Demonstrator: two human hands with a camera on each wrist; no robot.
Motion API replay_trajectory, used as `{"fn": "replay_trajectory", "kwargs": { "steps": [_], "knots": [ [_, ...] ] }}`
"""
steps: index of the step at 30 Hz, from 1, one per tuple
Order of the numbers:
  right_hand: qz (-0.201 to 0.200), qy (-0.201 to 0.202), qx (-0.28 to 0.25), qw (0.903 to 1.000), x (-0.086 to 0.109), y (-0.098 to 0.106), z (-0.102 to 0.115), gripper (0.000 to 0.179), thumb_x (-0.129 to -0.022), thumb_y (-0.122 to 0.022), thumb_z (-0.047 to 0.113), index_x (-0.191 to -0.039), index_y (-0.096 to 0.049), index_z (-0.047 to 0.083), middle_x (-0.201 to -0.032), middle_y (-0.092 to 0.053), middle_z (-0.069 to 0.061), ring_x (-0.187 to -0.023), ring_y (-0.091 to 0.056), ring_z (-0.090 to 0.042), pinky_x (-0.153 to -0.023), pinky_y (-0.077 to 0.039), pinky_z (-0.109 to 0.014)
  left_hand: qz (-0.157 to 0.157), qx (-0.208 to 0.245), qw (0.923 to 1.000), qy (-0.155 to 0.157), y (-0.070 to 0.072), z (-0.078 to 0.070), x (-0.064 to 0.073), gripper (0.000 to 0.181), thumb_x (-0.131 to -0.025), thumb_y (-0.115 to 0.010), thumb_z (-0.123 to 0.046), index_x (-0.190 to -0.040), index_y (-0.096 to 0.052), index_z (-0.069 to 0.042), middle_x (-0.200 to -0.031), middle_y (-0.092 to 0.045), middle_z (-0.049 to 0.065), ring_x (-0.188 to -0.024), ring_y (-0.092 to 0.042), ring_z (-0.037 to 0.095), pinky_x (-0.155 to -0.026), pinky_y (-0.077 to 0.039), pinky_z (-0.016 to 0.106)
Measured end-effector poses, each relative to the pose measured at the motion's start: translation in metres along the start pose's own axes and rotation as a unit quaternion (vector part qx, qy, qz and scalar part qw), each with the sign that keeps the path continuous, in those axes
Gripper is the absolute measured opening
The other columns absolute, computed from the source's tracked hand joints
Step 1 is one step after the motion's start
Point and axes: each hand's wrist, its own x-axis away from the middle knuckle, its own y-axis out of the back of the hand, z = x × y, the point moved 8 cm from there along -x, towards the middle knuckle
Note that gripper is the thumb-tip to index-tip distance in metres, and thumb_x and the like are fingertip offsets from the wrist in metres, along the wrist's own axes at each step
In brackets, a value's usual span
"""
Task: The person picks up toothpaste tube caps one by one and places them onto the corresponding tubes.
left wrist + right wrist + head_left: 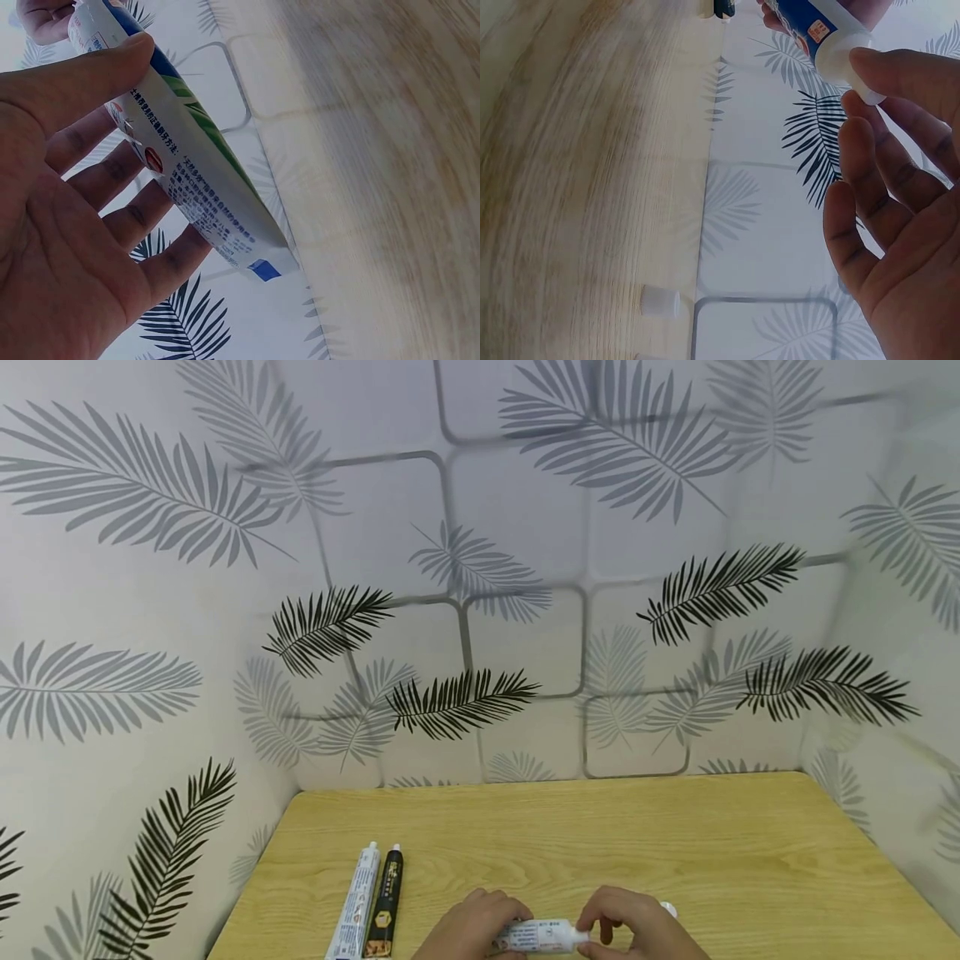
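A white toothpaste tube (542, 935) with blue and green print lies crosswise between the two hands at the front of the table. My left hand (477, 927) grips its body, thumb on one face and fingers behind, as the left wrist view shows; the flat crimped end (274, 264) sticks out past the little finger. At the other end my right hand (633, 927) pinches the narrow white tip (868, 93) between thumb and fingertips. The right hand's other fingers are loosely bent.
On the left of the wooden table (570, 835) a white tube (356, 902) and a black tube (386, 897) lie side by side, narrow tips pointing away. A small white cap (660, 301) rests on the table to the right, with another white piece (651, 357) at the frame edge. Leaf-patterned wall covering (517, 652) stands behind.
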Motion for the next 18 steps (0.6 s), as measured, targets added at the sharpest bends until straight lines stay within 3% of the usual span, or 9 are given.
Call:
{"fn": "replay_trajectory", "kwargs": {
  "steps": [4,5,10,12,18],
  "knots": [
    [0.002,0.003,-0.001,1.0000,-0.001,-0.001,0.000,0.020,-0.097,-0.076,0.006,-0.106,-0.070,0.023,-0.099,-0.072,0.006,-0.077,-0.059,0.001,-0.061,-0.054,-0.025,-0.002,0.002,0.9998,-0.018,-0.002,0.003,-0.001,0.031,-0.094,-0.082,-0.031,-0.122,-0.074,-0.020,-0.111,-0.073,-0.013,-0.092,-0.056,-0.001,-0.081,-0.050,0.022],
    [0.003,0.003,-0.004,1.0000,-0.001,-0.001,0.000,0.021,-0.096,-0.077,0.005,-0.107,-0.070,0.023,-0.099,-0.072,0.005,-0.077,-0.059,0.001,-0.061,-0.054,-0.025,-0.008,-0.010,0.9993,-0.036,-0.009,0.010,-0.002,0.033,-0.095,-0.081,-0.035,-0.123,-0.074,-0.020,-0.112,-0.073,-0.011,-0.094,-0.057,0.001,-0.083,-0.050,0.023],
    [0.011,-0.012,-0.015,0.9998,0.000,-0.002,-0.003,0.019,-0.097,-0.076,0.006,-0.107,-0.071,0.022,-0.100,-0.073,0.005,-0.077,-0.059,0.004,-0.058,-0.054,-0.025,-0.011,0.012,0.9981,-0.059,-0.020,0.023,-0.006,0.033,-0.095,-0.080,-0.037,-0.122,-0.074,-0.019,-0.110,-0.073,-0.010,-0.092,-0.056,0.001,-0.079,-0.049,0.024],
    [0.013,-0.021,-0.015,0.9996,0.000,-0.002,-0.004,0.017,-0.098,-0.075,0.008,-0.107,-0.072,0.022,-0.099,-0.073,0.005,-0.076,-0.059,0.005,-0.058,-0.053,-0.025,-0.005,0.034,0.9983,-0.047,-0.018,0.023,-0.006,0.032,-0.094,-0.081,-0.035,-0.121,-0.074,-0.020,-0.109,-0.073,-0.012,-0.090,-0.055,-0.001,-0.076,-0.048,0.023],
    [0.018,-0.047,-0.003,0.9987,-0.001,-0.001,-0.005,0.013,-0.099,-0.076,0.013,-0.105,-0.073,0.024,-0.098,-0.073,0.009,-0.074,-0.058,0.006,-0.061,-0.052,-0.025,-0.015,0.032,0.9977,-0.058,-0.038,0.046,-0.014,0.035,-0.095,-0.079,-0.043,-0.123,-0.073,-0.025,-0.111,-0.072,-0.015,-0.092,-0.056,-0.002,-0.078,-0.049,0.025]
  ]
}}
